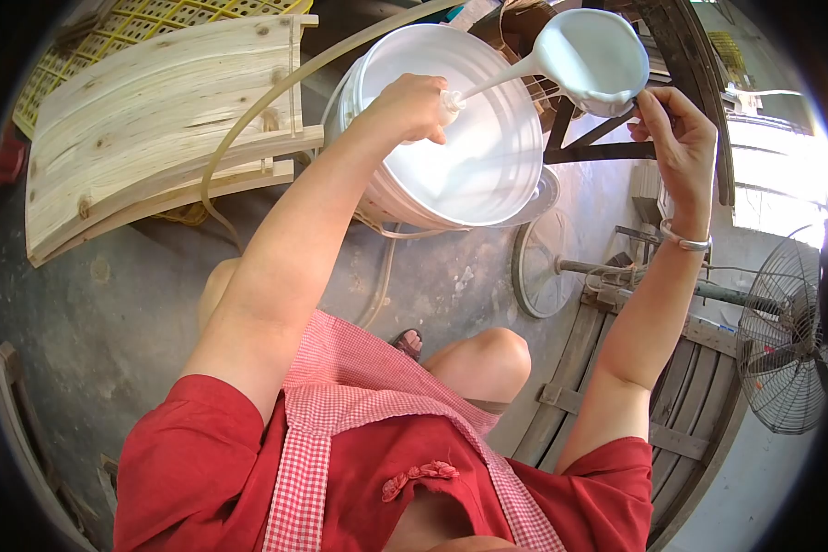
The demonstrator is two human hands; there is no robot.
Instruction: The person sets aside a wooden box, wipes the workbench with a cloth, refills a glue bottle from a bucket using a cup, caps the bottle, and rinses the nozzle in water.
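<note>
A white long-handled ladle [591, 57] is held above the right side of a large white bucket [474, 216]. My left hand [409, 109] is closed around the end of its handle, over the bucket's mouth. White liquid coats the ladle's bowl and its lower rim. My right hand [679, 133] has thumb and fingers pinched together right at the bowl's lower right edge. A small dark bit shows at those fingertips, too small to name. Inside the bucket lies smooth white liquid [460, 170].
Curved pale wooden boards [156, 129] are stacked at left, near a yellow plastic crate [129, 37]. A hose [248, 115] runs past the bucket. A dark frame [690, 83] stands behind my right hand. At right are a standing fan [782, 331] and wooden slats [681, 405].
</note>
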